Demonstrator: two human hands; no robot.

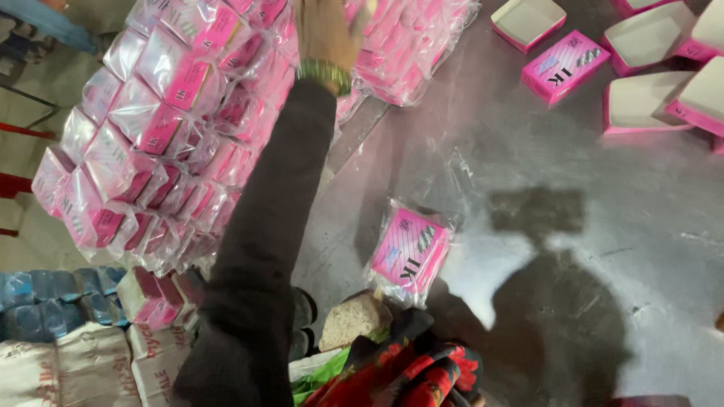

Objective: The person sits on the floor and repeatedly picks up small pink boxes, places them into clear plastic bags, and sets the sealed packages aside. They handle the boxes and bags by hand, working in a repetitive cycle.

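Left hand (324,34) atop wrapped pink boxes (162,120)

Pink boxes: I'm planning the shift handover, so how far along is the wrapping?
Done: a big stack of bagged pink boxes. In hand: the left hand reaches onto that stack; one bagged box lies on the floor. Left: an unwrapped closed box and open empty trays.

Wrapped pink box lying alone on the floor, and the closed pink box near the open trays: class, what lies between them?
Head view: between the wrapped pink box and the closed pink box lies only grey floor with crumpled clear film.
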